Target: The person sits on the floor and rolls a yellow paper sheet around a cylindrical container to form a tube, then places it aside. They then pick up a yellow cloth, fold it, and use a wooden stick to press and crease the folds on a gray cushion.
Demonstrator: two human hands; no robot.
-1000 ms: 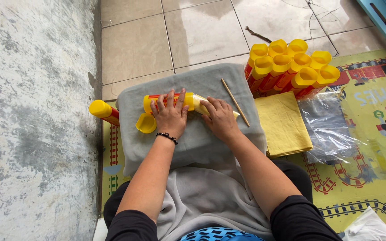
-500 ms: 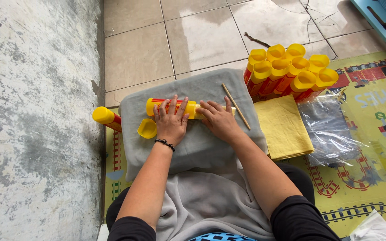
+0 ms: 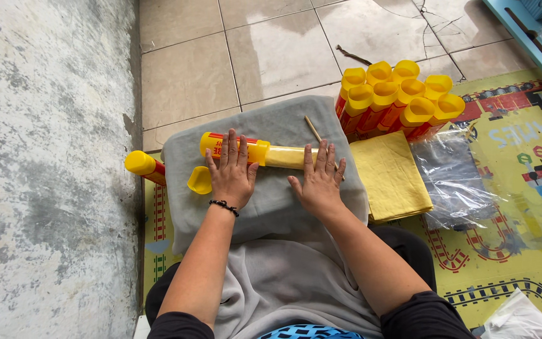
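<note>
A grey cloth-covered cushion (image 3: pixel 265 207) lies across the person's lap, its far edge close to the tiled floor (image 3: pixel 271 50) and a rough concrete wall (image 3: pixel 45 157) to its left. On the cushion's far half lies a yellow and red plastic tube wrapped partly in yellow sheet (image 3: pixel 258 152). The left hand (image 3: pixel 230 172) presses flat on the tube's red-banded end, fingers spread open; the right hand (image 3: pixel 318 182) lies flat on the wrapped end, fingers open too. A loose yellow cap (image 3: pixel 199 181) sits on the cushion beside the left hand. A thin wooden stick (image 3: pixel 313 130) rests near the cushion's far edge. Right of the cushion lie folded yellow sheets (image 3: pixel 391 176) and a standing bundle of yellow-capped tubes (image 3: pixel 396 97); another tube (image 3: pixel 144 166) lies off its left edge.
</note>
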